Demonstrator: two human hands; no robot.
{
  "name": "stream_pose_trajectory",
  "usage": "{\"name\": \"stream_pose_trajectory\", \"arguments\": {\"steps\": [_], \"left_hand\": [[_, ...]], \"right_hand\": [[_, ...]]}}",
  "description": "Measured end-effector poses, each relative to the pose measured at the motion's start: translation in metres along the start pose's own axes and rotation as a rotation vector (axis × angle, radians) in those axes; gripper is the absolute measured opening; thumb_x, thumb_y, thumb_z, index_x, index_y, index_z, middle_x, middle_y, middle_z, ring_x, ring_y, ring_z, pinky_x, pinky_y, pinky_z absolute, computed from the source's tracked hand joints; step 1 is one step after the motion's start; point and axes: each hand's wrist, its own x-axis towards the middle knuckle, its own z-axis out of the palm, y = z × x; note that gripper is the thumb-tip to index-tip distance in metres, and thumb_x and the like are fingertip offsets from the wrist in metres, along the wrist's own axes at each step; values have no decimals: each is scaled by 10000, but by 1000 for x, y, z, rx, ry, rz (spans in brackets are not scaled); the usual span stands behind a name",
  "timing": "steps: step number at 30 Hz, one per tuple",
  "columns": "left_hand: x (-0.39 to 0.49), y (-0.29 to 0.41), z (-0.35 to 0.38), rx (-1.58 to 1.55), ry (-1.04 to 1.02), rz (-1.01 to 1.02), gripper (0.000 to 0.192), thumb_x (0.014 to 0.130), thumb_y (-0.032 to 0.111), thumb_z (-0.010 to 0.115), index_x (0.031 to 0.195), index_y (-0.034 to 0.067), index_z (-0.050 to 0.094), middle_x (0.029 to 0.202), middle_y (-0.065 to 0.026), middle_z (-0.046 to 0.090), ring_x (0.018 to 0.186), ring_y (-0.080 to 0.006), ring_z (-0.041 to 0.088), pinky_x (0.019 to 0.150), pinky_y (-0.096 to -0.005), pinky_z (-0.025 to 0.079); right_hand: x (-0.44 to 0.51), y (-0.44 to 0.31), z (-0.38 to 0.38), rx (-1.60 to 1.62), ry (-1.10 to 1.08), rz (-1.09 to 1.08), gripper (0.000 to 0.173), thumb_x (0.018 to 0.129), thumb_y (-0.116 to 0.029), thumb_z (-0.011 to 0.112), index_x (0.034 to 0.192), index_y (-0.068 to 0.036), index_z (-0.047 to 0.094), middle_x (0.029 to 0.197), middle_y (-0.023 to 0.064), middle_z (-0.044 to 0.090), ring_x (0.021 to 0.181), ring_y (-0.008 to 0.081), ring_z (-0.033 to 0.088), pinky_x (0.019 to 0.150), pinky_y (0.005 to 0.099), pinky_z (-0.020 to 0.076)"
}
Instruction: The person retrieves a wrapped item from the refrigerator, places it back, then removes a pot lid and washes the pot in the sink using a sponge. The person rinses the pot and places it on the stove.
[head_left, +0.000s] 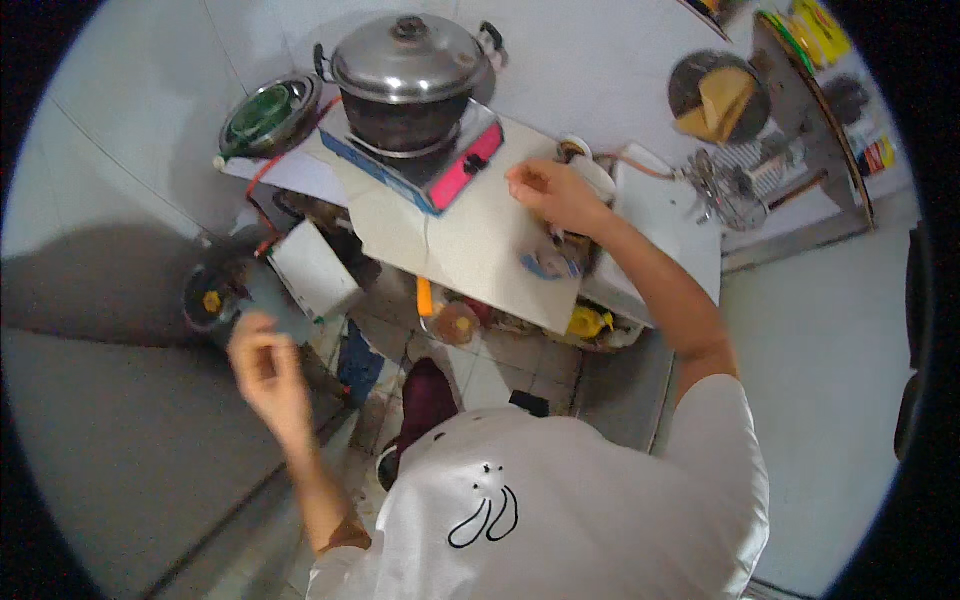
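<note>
My right hand (555, 193) hovers above the pale counter (480, 247), to the right of a gas stove (465, 165) with a pink front and one black knob. Its fingers are curled; whether they hold something small cannot be told. A dark pot (405, 120) with a domed metal lid (409, 60) stands on the stove. My left hand (266, 367) is raised at the left, blurred, with bent fingers, apart from the counter and near a white box-like object (316, 270). Nothing clear shows in it. A clear plastic bag (551, 262) lies near the counter's right edge.
A metal bowl with a green strainer (262, 116) sits left of the stove, near an orange hose (262, 176). Containers (589, 176) stand beyond my right hand. A pan (720, 94) and utensils (724, 191) hang at the right. Below the counter are an orange handle (425, 296) and a yellow item (589, 322).
</note>
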Motion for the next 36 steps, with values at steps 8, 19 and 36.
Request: {"name": "stream_pose_trajectory", "arguments": {"steps": [8,19,36], "left_hand": [[-8,-122,83,-176,-386,-598,167,925,106,586,1044,10,654,1004,-60,649,933,-116,586,804,-253,461],[-11,-134,49,-60,-327,-827,224,917,100,599,1112,-8,621,998,-38,647,900,-108,592,818,-245,463],[-23,-128,82,-29,-416,-783,244,891,142,626,1099,15,644,940,-58,678,845,-106,616,768,-246,480]], "right_hand": [[234,-28,-23,-474,239,-187,441,813,-343,646,1126,-35,613,1032,154,645,972,299,611,871,388,480],[361,-41,-7,-634,183,-143,506,746,-443,618,1069,-57,676,998,169,674,986,327,626,919,388,477],[278,-164,-138,-513,481,-81,456,826,-364,645,1099,1,646,1064,167,653,965,300,626,858,384,490]]}}
